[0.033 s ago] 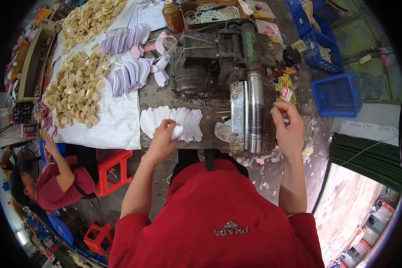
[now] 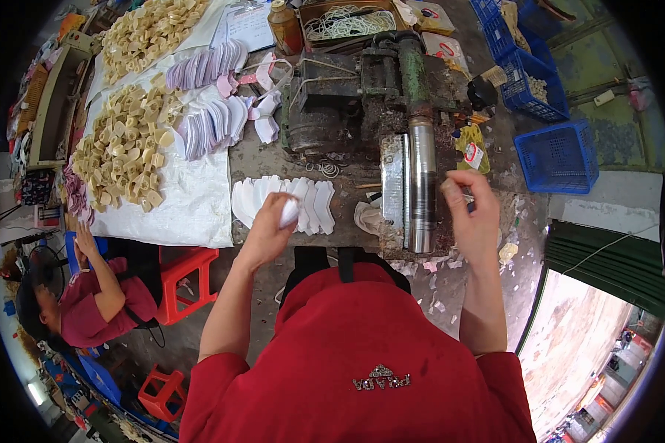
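White piece (image 2: 290, 213) gripped in left hand (image 2: 268, 230) — right hand (image 2: 474, 218) loosely parted beside roller (image 2: 423, 173).

White curved pieces (image 2: 319, 207); red shirt (image 2: 362, 325); beige blocks (image 2: 120, 144); blue crate (image 2: 565, 181).

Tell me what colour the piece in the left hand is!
The piece is white; it shows best in the head view.

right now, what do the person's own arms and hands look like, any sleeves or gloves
Short, plain red fabric sleeves cover the upper arms, leaving both forearms bare. The left hand and right hand are ungloved, with no watch, bracelet or cable visible.
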A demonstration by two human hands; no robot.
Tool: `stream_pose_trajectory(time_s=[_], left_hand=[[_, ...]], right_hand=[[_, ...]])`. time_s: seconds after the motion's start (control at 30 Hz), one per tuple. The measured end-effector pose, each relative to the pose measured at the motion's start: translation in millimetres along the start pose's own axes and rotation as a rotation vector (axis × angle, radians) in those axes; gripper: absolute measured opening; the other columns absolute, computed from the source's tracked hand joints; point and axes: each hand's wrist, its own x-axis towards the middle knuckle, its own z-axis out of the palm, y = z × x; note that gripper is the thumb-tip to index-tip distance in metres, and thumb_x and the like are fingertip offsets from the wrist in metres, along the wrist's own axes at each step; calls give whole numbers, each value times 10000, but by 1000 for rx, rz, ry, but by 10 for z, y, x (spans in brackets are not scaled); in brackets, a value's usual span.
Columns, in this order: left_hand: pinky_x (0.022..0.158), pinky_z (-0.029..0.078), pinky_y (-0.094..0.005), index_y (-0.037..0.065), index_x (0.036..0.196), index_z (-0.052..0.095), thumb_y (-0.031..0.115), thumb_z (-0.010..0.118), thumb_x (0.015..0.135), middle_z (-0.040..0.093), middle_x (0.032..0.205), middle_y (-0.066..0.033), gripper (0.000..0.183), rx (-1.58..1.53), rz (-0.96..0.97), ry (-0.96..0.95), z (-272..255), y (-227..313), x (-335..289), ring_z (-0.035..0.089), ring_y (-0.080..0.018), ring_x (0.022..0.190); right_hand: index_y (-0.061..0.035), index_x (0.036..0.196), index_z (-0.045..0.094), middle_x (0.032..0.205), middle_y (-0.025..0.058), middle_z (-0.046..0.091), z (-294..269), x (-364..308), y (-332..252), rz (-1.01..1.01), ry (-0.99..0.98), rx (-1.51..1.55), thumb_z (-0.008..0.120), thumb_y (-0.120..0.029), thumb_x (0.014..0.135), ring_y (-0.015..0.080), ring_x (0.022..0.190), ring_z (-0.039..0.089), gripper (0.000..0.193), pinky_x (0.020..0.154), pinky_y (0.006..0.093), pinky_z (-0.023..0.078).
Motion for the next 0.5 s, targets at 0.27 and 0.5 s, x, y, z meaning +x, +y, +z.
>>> stream_pose_trajectory(time_s=[0.27, 0.5], left_hand=[[957, 402, -329, 5, 1291, 429, 235, 578, 899, 499, 1237, -96, 478, -1326, 267, -38, 60, 1270, 82, 502, -187, 1129], [891, 406, -272, 2, 1209, 467, 128, 529, 927, 500, 1127, -58, 316, -1216, 199, 238, 228, 1450, 101, 496, -133, 1033]], right_hand=[[-89, 977, 605, 1129, 85, 520, 711, -295, -448, -461, -80, -26, 678, -148, 787, 294, 1034, 445, 212, 892, 414, 325], [-92, 878, 565, 1025, 59, 553, 592, -206, -402, -557, 30, 27, 663, -96, 775, 273, 956, 484, 142, 856, 415, 332]])
